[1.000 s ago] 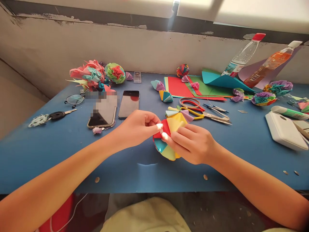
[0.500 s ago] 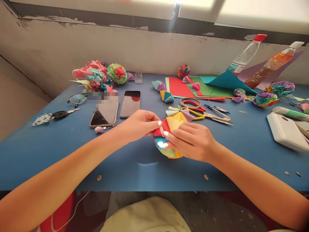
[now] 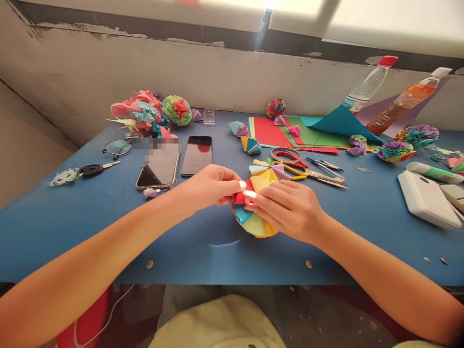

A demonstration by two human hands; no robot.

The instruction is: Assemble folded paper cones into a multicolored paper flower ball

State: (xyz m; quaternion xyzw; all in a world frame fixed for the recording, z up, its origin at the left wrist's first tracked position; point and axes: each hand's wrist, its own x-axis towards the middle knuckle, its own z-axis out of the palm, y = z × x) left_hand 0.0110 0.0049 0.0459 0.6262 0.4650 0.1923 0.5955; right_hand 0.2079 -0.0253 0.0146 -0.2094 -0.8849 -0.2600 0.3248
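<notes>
A round folded-paper ornament (image 3: 255, 224) in red, teal, pale green and yellow lies over the desk in front of me. My left hand (image 3: 219, 186) pinches its red edge at the upper left between thumb and fingers. My right hand (image 3: 288, 205) lies over its right side, thumb and fingers closed on the yellow folds, and its fingertips meet the left ones at the red section. A small pale strip shows between the fingertips. Just behind sits another folded-paper piece (image 3: 266, 169) in yellow, pale blue and purple.
Yellow-handled scissors (image 3: 322, 177) and a tape roll (image 3: 286, 154) lie behind my right hand. Two phones (image 3: 196, 154) lie to the left, with keys (image 3: 92, 169) and glasses (image 3: 119, 147) farther out. Coloured paper sheets (image 3: 268, 130), two bottles (image 3: 406, 104) and a white box (image 3: 427, 198) are at right.
My right fingertips have moved up the red section toward my left thumb, uncovering more of the teal and green folds. The pale strip shows less. The view has shifted slightly.
</notes>
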